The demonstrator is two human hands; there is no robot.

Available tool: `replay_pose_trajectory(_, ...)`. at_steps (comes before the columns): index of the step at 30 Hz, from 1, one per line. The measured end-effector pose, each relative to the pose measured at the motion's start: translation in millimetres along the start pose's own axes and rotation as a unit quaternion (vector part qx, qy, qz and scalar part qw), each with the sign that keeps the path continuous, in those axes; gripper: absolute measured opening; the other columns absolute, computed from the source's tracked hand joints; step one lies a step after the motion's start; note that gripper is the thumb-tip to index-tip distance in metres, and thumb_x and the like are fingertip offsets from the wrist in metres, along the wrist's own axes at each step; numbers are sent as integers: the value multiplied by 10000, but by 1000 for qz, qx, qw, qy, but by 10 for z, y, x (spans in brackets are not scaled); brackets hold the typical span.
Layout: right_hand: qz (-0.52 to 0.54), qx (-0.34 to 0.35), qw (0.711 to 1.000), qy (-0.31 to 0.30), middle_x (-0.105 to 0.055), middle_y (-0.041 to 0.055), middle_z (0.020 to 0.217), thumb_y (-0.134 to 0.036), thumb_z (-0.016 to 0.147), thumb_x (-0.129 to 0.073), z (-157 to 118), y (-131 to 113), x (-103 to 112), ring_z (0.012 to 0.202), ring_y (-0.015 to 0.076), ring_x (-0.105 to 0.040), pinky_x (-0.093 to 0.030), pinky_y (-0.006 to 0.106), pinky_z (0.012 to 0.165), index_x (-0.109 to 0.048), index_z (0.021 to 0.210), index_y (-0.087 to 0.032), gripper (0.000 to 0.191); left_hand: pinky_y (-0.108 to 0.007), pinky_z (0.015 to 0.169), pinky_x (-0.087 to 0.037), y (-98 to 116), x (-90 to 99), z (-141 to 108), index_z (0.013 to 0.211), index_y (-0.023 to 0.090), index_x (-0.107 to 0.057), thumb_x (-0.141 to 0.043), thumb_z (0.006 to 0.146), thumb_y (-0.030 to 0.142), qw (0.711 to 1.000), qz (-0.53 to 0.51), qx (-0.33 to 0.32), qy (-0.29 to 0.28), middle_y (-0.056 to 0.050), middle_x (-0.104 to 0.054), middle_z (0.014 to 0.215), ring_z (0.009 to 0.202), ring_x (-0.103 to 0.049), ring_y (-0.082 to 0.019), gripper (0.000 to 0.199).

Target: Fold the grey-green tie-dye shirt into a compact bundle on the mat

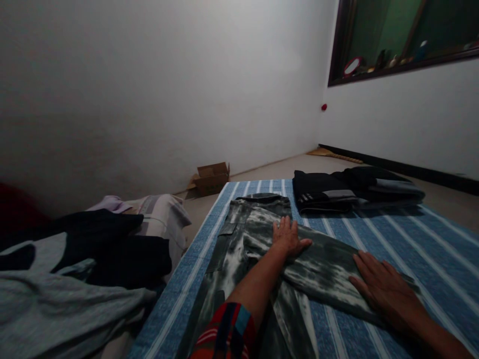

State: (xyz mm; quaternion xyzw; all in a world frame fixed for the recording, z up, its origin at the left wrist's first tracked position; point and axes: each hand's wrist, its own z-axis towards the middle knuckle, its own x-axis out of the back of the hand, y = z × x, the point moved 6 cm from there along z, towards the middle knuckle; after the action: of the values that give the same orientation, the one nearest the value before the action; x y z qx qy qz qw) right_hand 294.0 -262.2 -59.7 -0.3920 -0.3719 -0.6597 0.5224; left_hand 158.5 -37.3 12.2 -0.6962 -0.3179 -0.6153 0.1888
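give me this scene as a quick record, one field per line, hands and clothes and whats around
left hand: left hand, palm down on the garment
right hand: right hand, palm down on the part reaching right
garment: mottled grey-green garment, spread out
surface: blue striped cloth beneath it
folded clothes: dark stack, far side of the cloth
left side: clothes pile, grey and dark pieces
background: open box by the wall; window upper right
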Motion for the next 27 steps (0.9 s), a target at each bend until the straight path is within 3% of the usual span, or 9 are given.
replay_pose_trajectory(5, 3, 56, 998, -19, -494, 105, 1409, -428, 926, -316, -14, 26, -48, 1322, 318, -407, -371, 557, 1014, -579, 1269, -275, 458, -528, 1149, -91, -61, 47, 11, 1476, 158, -252, -181, 835, 764, 1000, -24, -2, -16, -150, -159, 1576, 1452, -105, -290, 885)
replay_pose_trajectory(10, -23, -13, 1000, 2, -487, 166, 1402, -489, 934, -266, 48, -25, 8, 1333, 309, -393, -329, 536, 1059, -571, 1287, -154, 575, -527, 1143, -106, -272, 141, 71, 1449, 130, -302, -133, 857, 740, 1000, -11, 27, 3, -180, -190, 1561, 1446, -121, -313, 866)
replay_pose_trajectory(16, 0, -35, 997, -64, -448, 161, 1435, -530, 928, -292, 110, -6, 54, 1345, 306, -376, -323, 526, 1072, -510, 1354, -132, 622, -520, 1143, -98, -457, 146, 183, 1462, 206, -299, -166, 802, 810, 999, -1, 46, -8, -162, -129, 1579, 1449, -59, -339, 904)
replay_pose_trajectory(21, 13, -53, 991, -124, -389, 146, 1479, -543, 922, -314, 103, 65, 33, 1378, 306, -317, -268, 533, 1105, -451, 1403, -136, 644, -541, 1136, -106, -475, 108, 219, 1471, 228, -283, -154, 788, 826, 999, 3, 46, -3, -154, -118, 1583, 1450, -46, -345, 917)
replay_pose_trajectory(27, 4, -42, 988, -146, -379, 167, 1479, -546, 931, -270, 121, 21, 62, 1385, 313, -301, -271, 524, 1101, -445, 1404, -101, 673, -544, 1128, -140, -416, 202, 139, 1456, 188, -300, -224, 859, 739, 999, -3, 44, -1, -176, -153, 1571, 1443, -93, -355, 816)
